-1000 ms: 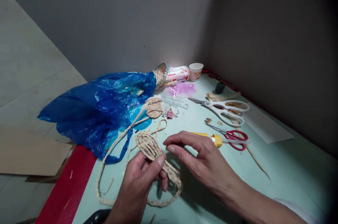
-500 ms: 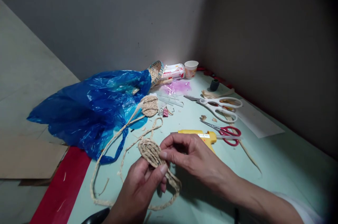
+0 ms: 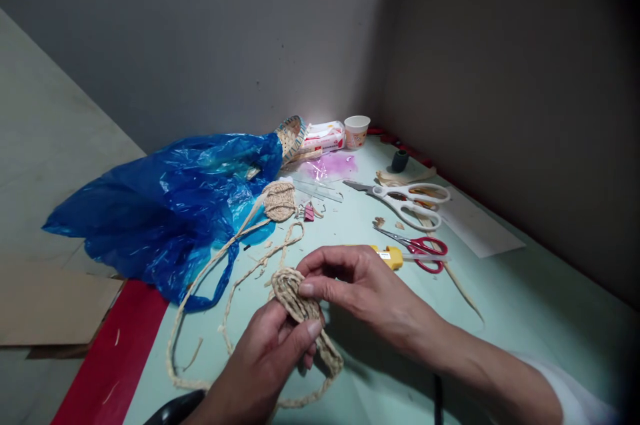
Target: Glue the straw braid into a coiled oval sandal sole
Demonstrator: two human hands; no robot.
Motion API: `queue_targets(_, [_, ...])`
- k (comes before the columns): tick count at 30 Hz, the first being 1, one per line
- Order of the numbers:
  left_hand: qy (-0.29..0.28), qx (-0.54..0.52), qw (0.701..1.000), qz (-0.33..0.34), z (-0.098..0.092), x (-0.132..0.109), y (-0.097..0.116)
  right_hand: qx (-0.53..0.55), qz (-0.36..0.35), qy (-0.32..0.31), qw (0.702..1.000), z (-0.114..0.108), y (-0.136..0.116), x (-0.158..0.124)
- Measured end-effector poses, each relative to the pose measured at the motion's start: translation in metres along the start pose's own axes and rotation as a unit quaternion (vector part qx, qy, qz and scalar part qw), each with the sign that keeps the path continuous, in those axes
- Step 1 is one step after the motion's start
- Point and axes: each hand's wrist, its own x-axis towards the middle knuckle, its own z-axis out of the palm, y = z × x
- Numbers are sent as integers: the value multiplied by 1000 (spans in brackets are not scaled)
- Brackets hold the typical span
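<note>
A coiled oval of braided straw cord (image 3: 295,291) is held between both hands above the pale table. My left hand (image 3: 275,351) grips its near end, thumb on top and fingers curled beneath. At the upper right edge, my right hand (image 3: 345,278) pinches the coil between thumb and fingers. A loose tail of the cord hangs below and loops over the table. Beyond the hands lies a small straw-wound piece (image 3: 280,201) with long cord ends. Partly hidden behind my right hand is a yellow glue gun (image 3: 391,257).
White-handled scissors (image 3: 407,201) and red-handled scissors (image 3: 425,248) lie to the right. A blue plastic bag (image 3: 165,205) covers the left. Farther back are a paper cup (image 3: 357,131), a dark thread spool (image 3: 400,161), a woven basket piece (image 3: 291,138) and a pink binder clip (image 3: 309,212).
The coil has turned slightly in my hands, and its top has shifted a little right and down. My right hand has moved slightly left, covering more of the glue gun. The whole view has shifted slightly.
</note>
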Motion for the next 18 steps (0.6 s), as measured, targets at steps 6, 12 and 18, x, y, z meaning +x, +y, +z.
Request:
queue_targets(6, [-22,23,999,-16,-3,2,-5,-20,33,44,998,3,2,-1])
queue_targets(12, [-31,-13,999,-28,-7,2,-4,-158,-56,13,986,-7,-3,-4])
queue_targets(18, [-40,24,999,-18,-8,0,2,-60,-6,11,998,-4,-6,-1])
